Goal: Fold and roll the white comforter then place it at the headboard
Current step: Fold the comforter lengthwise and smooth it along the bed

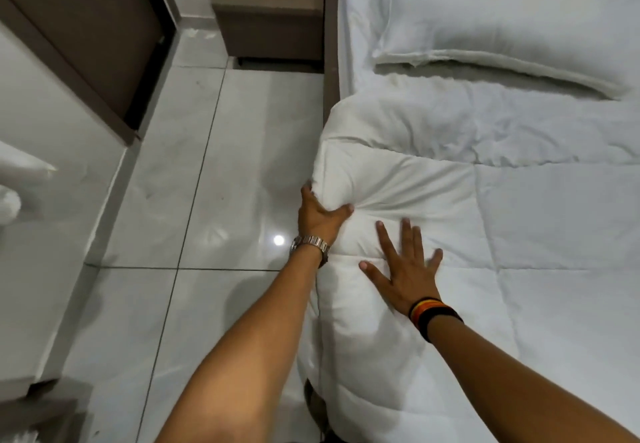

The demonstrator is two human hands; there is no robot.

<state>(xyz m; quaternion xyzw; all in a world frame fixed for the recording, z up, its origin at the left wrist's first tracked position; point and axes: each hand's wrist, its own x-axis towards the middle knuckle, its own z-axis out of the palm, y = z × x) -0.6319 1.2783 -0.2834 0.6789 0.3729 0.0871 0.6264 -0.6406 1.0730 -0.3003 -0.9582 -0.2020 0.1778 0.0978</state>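
The white quilted comforter (502,221) lies spread over the bed, its left edge hanging a little past the mattress side. My left hand (320,216), with a metal watch on the wrist, is pinched on a bunched fold at that left edge. My right hand (405,269), with dark and orange bands on the wrist, lies flat with fingers spread on the comforter just right of the left hand. A white pillow (491,23) rests toward the headboard end at the top of the view. The headboard itself is out of view.
A brown bedside cabinet (270,17) stands beside the bed at the top, with a wall socket and a cable above it. Glossy white floor tiles (214,172) run along the bed's left side. A dark door frame (86,37) and white furniture (31,200) line the left.
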